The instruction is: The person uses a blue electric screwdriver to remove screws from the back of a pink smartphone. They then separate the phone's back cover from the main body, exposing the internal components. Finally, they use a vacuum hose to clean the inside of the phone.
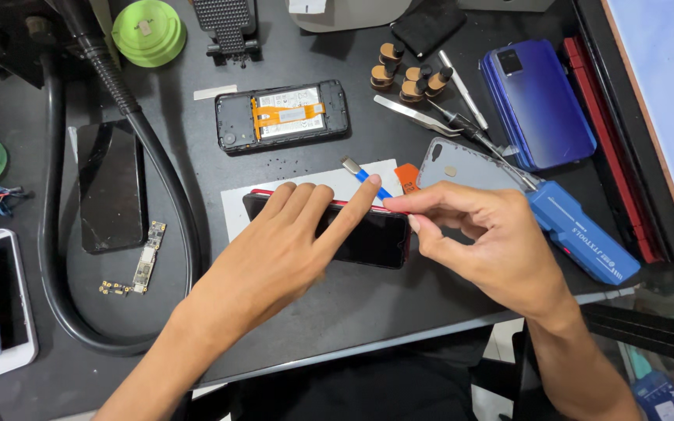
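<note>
A: Item: red-edged phone [368, 238], tabletop centre, under your flat, released left hand [286, 249].
B: Right hand [481, 234], three o'clock, pinches its edge; blue pry tool [364, 175] at twelve. Press evenly.

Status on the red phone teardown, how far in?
Early. Done: nothing visibly off the red phone; its dark screen is still seated in the frame. In hand: left hand lies flat on the screen, right hand pinches at the phone's top right edge, whatever it holds is hidden. Left: screen or back still to come apart. The blue pry tool lies unused behind.
</note>
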Available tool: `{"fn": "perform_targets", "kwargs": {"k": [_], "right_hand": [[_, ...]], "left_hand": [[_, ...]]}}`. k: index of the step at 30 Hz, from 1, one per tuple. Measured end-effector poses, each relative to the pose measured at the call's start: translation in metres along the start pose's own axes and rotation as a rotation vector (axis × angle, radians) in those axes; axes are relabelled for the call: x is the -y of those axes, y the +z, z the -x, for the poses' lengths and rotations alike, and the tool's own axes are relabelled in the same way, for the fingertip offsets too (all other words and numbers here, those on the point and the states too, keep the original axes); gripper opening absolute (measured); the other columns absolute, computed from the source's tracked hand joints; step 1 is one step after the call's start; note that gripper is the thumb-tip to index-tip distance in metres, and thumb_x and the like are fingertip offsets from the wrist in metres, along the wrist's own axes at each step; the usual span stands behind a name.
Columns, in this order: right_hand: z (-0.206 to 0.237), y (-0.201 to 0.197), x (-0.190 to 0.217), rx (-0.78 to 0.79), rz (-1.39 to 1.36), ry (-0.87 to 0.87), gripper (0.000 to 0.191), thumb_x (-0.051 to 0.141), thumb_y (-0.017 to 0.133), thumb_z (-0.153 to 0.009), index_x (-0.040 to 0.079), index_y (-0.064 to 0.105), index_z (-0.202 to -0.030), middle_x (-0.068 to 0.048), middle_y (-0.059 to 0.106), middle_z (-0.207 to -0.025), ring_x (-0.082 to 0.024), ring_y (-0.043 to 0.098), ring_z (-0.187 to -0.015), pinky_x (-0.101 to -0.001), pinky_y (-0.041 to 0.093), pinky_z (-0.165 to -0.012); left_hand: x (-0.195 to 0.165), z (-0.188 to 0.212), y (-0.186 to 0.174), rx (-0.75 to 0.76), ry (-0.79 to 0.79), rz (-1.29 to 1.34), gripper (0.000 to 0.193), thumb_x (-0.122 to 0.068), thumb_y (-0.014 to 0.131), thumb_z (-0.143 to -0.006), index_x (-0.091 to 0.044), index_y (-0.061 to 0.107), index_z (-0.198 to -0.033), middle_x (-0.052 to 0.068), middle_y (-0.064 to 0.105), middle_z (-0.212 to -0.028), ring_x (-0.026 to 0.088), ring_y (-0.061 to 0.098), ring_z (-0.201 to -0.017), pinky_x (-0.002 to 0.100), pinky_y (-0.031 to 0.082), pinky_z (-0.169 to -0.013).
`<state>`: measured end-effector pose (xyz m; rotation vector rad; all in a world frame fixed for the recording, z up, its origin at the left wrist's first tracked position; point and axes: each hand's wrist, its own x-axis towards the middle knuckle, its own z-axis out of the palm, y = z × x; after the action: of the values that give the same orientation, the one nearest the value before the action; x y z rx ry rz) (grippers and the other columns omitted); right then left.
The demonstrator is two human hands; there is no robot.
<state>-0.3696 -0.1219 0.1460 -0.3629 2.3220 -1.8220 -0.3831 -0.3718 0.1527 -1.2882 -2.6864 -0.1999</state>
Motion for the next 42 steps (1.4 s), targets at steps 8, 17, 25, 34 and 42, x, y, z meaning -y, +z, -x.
{"fn": "perform_targets", "kwargs": {"k": [8, 17, 25, 34, 42], "right_hand": [[-0.004, -0.004, -0.010, 0.017, 0.048, 0.014, 0.024, 0.000, 0.066, -0.094, -0.002, 0.075, -0.116, -0.007, 0.079, -0.103, -0.011, 0.074, -0.092, -0.0248, 0.061, -0.084], [-0.024, -0.044, -0.027, -0.239, 0.043, -0.029, 0.020, 0.003, 0.054, -0.108, -0.002, 0.069, -0.119, -0.005, 0.070, -0.095, -0.004, 0.063, -0.080, -0.0202, 0.053, -0.069], [-0.029, -0.070, -0.035, -0.229, 0.655, -0.102, 0.019, 0.000, 0.048, -0.105, 0.001, 0.066, -0.112, -0.008, 0.062, -0.084, -0.014, 0.056, -0.066, -0.0298, 0.044, -0.062], [-0.041, -0.050, -0.048, -0.047, 0.863, -0.141, 0.025, 0.005, 0.048, -0.095, 0.007, 0.067, -0.112, -0.007, 0.067, -0.090, -0.023, 0.064, -0.091, -0.0437, 0.034, -0.107], [-0.034, -0.031, -0.030, -0.099, 0.928, -0.349, 0.024, 0.010, 0.057, -0.099, 0.006, 0.066, -0.121, -0.013, 0.066, -0.126, -0.028, 0.058, -0.126, -0.0458, 0.031, -0.115]], "left_hand": [[-0.004, -0.004, -0.003, -0.100, 0.080, -0.141, 0.080, -0.003, 0.065, -0.079, -0.002, 0.036, -0.154, 0.011, 0.055, -0.099, 0.029, 0.056, -0.095, 0.043, 0.047, -0.100], [0.005, -0.008, -0.010, -0.105, -0.189, 0.493, 0.111, -0.010, 0.085, -0.062, -0.001, 0.029, -0.158, 0.015, 0.053, -0.104, 0.032, 0.054, -0.092, 0.041, 0.045, -0.088], [0.009, -0.003, 0.034, -0.094, -0.386, 1.750, 0.106, -0.009, 0.079, -0.069, -0.001, 0.027, -0.161, 0.009, 0.053, -0.109, 0.020, 0.053, -0.098, 0.034, 0.047, -0.086], [0.007, -0.002, 0.066, -0.130, -0.409, 2.659, 0.110, -0.018, 0.059, -0.064, 0.008, 0.022, -0.165, 0.013, 0.047, -0.095, 0.020, 0.047, -0.081, 0.034, 0.045, -0.079], [0.007, 0.000, 0.078, 0.019, -0.205, 2.781, 0.119, -0.012, 0.053, -0.054, 0.011, 0.021, -0.167, 0.014, 0.049, -0.097, 0.022, 0.048, -0.083, 0.034, 0.044, -0.080]]}}
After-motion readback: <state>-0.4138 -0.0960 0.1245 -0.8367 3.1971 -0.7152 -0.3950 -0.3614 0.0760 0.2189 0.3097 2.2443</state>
